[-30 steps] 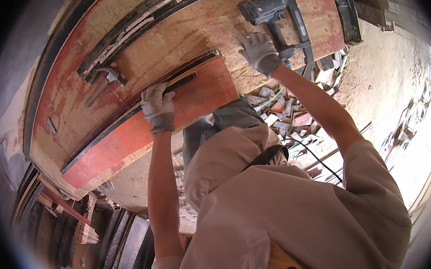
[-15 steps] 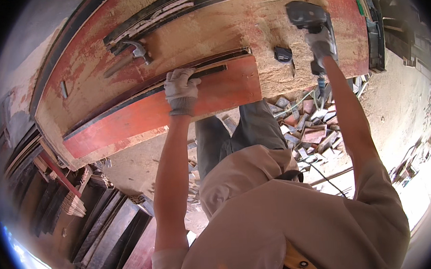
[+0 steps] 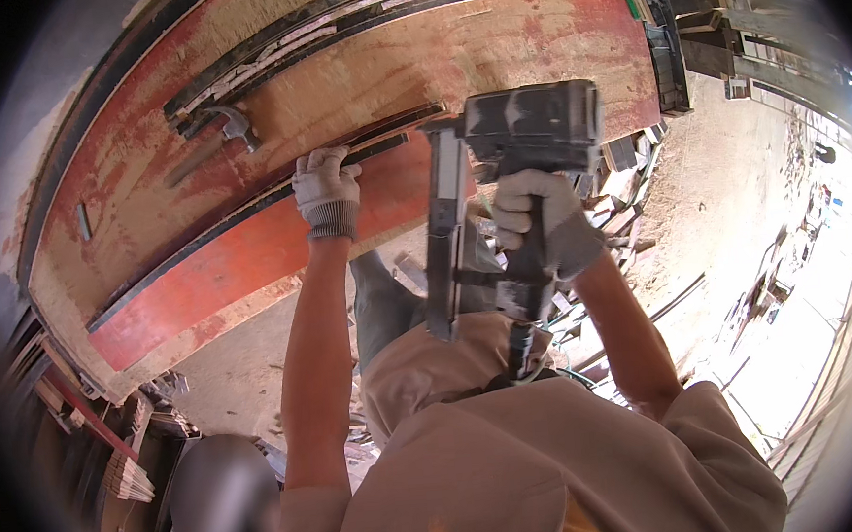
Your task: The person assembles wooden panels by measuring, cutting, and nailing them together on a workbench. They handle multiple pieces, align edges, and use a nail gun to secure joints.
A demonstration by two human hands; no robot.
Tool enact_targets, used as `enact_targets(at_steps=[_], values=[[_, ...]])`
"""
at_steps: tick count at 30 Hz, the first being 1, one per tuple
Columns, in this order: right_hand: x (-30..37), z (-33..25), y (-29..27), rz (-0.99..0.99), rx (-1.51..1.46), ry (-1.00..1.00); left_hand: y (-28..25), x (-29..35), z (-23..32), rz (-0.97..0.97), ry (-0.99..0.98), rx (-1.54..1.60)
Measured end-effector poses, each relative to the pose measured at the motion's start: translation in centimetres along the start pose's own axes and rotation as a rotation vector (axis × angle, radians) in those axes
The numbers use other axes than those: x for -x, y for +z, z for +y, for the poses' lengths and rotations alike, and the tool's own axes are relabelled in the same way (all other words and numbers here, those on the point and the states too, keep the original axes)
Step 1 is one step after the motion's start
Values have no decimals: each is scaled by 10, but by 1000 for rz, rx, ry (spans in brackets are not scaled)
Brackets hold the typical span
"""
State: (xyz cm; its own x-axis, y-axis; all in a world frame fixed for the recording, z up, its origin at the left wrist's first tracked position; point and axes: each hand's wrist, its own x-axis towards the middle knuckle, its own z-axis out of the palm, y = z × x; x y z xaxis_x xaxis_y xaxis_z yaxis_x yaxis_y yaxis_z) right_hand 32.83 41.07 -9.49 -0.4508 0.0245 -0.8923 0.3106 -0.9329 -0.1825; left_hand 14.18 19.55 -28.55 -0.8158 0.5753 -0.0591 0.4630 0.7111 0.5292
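Observation:
My right hand (image 3: 563,225), in a pale work glove, is closed round the handle of a black nail gun (image 3: 525,126). The gun is raised in front of my body at the near side of the bench, with a hose fitting at its lower end. Its long magazine (image 3: 443,230) overlaps the right end of a red board (image 3: 219,266). My gloved left hand (image 3: 328,189) is closed over the board's far edge, where a narrow dark strip (image 3: 378,149) runs along it. The board lies along the bench's near edge.
A claw hammer (image 3: 237,129) lies on the dusty red workbench (image 3: 334,75), beyond the board. Long dark strips (image 3: 273,57) run along its far part, and a small metal piece (image 3: 84,222) lies at left. Wood offcuts (image 3: 628,188) cover the ground at right; stacked boards stand lower left.
My right hand has lifted the nail gun off the bench's right side and brought it left and toward me. My left hand stays on the board. The tape measure no longer shows.

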Motion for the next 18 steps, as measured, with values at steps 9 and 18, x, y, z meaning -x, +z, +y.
enact_targets(at_steps=[9, 18], values=[[-33, 29, 23, 54, 34, -1, 2, 2, -5, 5, 25, 59], [-39, 28, 41, 161, 86, 2, 2, 1, -6, -66, 0, 2]])
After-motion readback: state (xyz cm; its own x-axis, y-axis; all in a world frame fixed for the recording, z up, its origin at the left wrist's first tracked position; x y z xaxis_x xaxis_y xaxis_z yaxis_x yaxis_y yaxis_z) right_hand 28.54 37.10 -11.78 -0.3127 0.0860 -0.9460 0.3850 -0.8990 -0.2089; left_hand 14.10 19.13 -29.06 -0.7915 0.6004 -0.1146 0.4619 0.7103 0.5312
